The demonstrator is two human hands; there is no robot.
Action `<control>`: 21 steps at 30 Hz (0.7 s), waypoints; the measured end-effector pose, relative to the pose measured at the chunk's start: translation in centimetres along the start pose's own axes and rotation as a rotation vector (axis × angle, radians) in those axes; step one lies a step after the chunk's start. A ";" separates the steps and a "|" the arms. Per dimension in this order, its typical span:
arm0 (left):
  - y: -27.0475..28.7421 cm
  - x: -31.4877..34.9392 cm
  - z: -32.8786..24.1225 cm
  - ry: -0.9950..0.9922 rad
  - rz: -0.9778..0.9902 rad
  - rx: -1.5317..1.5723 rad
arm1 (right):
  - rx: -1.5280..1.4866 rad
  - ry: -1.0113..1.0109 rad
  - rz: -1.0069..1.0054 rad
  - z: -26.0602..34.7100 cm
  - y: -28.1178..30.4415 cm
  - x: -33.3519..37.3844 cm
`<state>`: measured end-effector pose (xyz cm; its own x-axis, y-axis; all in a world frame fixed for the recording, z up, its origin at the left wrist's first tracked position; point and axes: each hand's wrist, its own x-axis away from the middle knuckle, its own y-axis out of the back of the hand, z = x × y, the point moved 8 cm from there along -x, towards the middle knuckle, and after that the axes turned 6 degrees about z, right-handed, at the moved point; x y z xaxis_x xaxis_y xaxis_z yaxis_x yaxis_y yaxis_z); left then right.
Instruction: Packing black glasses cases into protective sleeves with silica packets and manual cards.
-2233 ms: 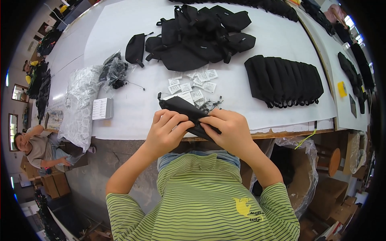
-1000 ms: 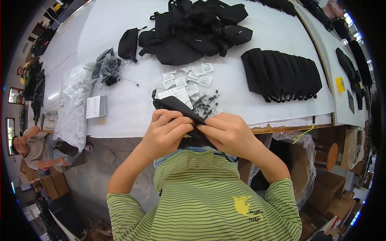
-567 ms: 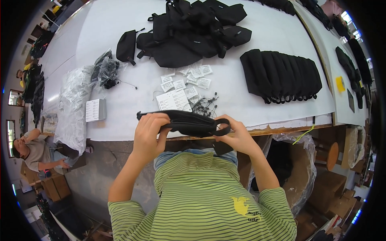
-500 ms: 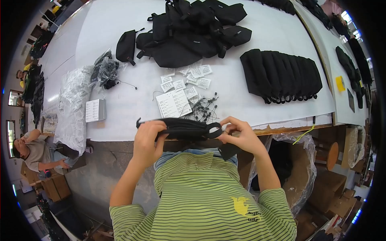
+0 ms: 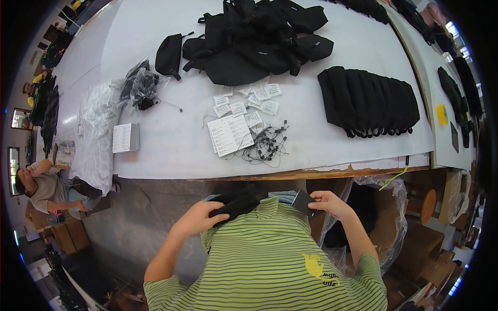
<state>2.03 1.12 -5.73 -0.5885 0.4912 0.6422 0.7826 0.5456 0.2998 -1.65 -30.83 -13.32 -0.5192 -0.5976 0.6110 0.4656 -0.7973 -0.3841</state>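
Close against my body, below the table edge, my left hand (image 5: 204,216) is closed on a black fabric pouch (image 5: 236,203). My right hand (image 5: 332,204) pinches a dark, flat card-like tag (image 5: 303,202) beside the pouch; whether the two are joined is hidden. On the table (image 5: 171,140) in front lie white printed cards (image 5: 230,136), a tangle of black tag strings (image 5: 270,144) and several small white labels (image 5: 267,92). Behind them rises a heap of black pouches (image 5: 244,65). More black pouches (image 5: 368,101) lie overlapped in a neat row to the right.
Leftward on the table are a stack of cards (image 5: 125,138), a clear bag of white labels (image 5: 94,129) and a bag of black strings (image 5: 144,89). A plastic-lined box (image 5: 386,223) stands below the table at right. Another person (image 5: 46,192) sits at far left.
Both hands have come down from the table edge toward my body, bringing the black pouch with them. My right hand has left the pouch's loop and now pinches the dark tag.
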 end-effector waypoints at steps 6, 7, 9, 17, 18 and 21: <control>1.2 -1.0 -4.2 -0.116 0.122 -0.032 | -0.502 0.379 -0.125 7.9 1.1 1.8; 1.5 -1.2 -5.2 -0.132 0.129 -0.072 | -0.412 0.459 -0.171 9.1 2.4 1.8; 1.6 -1.6 -6.2 -0.177 0.164 -0.076 | -0.471 0.612 -0.349 9.6 4.6 1.7; -0.5 -2.7 -10.6 -0.439 0.271 -0.159 | -1.224 0.855 -0.078 15.0 0.1 -6.4; -0.5 -2.8 -10.6 -0.439 0.266 -0.160 | -1.153 0.865 0.022 15.9 -0.6 -6.7; -0.8 -2.9 -10.8 -0.441 0.312 -0.176 | -1.062 0.806 -0.389 15.5 -0.1 -5.5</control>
<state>5.34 -8.08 -0.18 -0.3234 0.8689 0.3747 0.9328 0.2263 0.2804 12.28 -26.14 -5.93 -0.9235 0.0816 0.3749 -0.3759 -0.3872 -0.8419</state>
